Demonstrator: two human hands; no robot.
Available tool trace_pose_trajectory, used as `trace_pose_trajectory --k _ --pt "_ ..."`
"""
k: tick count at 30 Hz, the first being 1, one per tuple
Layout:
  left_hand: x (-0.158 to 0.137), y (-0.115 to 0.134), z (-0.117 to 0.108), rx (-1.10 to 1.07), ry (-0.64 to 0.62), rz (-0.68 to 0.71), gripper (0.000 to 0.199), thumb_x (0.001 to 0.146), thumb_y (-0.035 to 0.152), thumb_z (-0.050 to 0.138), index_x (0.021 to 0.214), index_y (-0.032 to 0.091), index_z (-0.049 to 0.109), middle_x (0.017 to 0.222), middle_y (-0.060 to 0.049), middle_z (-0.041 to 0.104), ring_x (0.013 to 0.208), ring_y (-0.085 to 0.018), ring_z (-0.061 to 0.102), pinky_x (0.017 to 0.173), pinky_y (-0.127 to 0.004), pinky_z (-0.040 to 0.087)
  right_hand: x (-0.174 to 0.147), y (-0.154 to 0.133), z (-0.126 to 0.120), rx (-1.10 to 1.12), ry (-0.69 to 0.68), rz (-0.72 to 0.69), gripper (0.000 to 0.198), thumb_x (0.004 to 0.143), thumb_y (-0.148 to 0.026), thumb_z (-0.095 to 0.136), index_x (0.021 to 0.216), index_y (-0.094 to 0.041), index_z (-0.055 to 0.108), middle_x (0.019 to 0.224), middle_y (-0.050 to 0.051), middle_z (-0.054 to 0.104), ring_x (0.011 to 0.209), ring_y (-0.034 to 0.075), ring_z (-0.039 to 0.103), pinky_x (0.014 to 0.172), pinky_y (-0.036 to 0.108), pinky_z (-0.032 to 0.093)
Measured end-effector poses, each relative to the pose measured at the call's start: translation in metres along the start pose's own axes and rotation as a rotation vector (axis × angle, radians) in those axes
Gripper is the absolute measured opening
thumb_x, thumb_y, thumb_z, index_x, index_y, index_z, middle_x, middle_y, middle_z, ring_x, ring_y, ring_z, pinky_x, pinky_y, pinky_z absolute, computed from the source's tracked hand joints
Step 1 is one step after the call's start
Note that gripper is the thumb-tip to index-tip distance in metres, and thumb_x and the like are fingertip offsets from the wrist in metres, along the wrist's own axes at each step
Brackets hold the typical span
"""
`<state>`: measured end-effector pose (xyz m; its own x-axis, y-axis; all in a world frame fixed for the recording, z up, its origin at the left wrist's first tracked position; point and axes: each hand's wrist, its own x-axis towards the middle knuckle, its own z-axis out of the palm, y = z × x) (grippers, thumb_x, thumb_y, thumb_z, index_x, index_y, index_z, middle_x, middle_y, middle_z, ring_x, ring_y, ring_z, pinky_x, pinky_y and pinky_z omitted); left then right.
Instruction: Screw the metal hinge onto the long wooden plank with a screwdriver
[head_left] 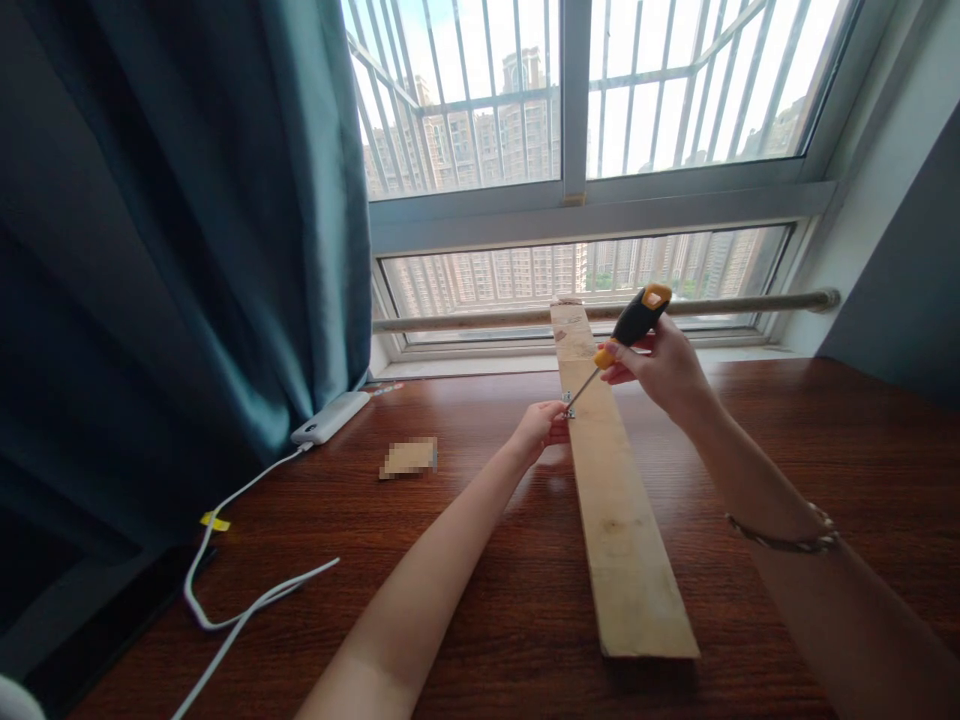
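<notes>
A long wooden board [611, 480] lies lengthwise away from me, its far end raised on the rail by the window. On its left edge is a small metal hinge-like piece [568, 400]. My left hand [541, 428] pinches the board's edge and this metal piece, fingers closed; part of the grip is hidden. Above the board, my right hand [660, 370] holds a screwdriver [636, 320] with a black and yellow handle. Its shaft slants down to the left, and the tip meets the metal piece beside my left fingertips.
A brown table [480, 540] spans the foreground. On its left are a white power bank [331, 418], a white cable [247, 610] and a small blurred tan card [409, 457]. A blue curtain [300, 200] hangs at left; a metal rail [720, 305] crosses before the window.
</notes>
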<state>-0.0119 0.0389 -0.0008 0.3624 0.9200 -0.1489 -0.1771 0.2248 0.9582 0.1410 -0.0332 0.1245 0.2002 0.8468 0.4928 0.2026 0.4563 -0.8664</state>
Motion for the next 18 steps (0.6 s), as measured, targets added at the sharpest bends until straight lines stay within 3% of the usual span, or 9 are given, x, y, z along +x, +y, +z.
trace_pose_trajectory --k 4,12,18 --pt "-0.0001 0.0006 0.0008 0.001 0.012 -0.003 0.017 0.065 0.025 0.059 0.078 0.015 0.061 0.067 -0.006 0.067 0.057 -0.017 0.063 0.062 -0.030 0.050 0.0022 -0.0017 -0.0059 -0.041 0.076 -0.009 0.045 0.060 -0.038 0.072 0.086 -0.019 0.042 0.076 0.003 0.062 0.046 0.019 0.063 0.041 0.032 0.057" --pt "-0.0014 0.0012 0.0017 -0.004 0.020 0.002 0.015 0.064 0.024 0.058 0.075 0.014 0.061 0.065 -0.006 0.066 0.056 -0.017 0.062 0.061 -0.031 0.050 0.0012 -0.0027 -0.0029 -0.073 0.032 0.014 0.045 0.061 -0.040 0.071 0.086 -0.019 0.040 0.075 0.004 0.063 0.046 0.019 0.063 0.041 0.031 0.055" --pt "-0.0022 0.0008 0.0022 -0.008 0.023 0.014 0.014 0.065 0.024 0.058 0.074 0.014 0.061 0.064 -0.006 0.066 0.057 -0.017 0.062 0.060 -0.030 0.049 -0.0024 -0.0039 0.0004 -0.332 0.137 -0.070 0.044 0.060 -0.042 0.070 0.086 -0.018 0.044 0.068 0.002 0.063 0.045 0.019 0.061 0.041 0.029 0.050"
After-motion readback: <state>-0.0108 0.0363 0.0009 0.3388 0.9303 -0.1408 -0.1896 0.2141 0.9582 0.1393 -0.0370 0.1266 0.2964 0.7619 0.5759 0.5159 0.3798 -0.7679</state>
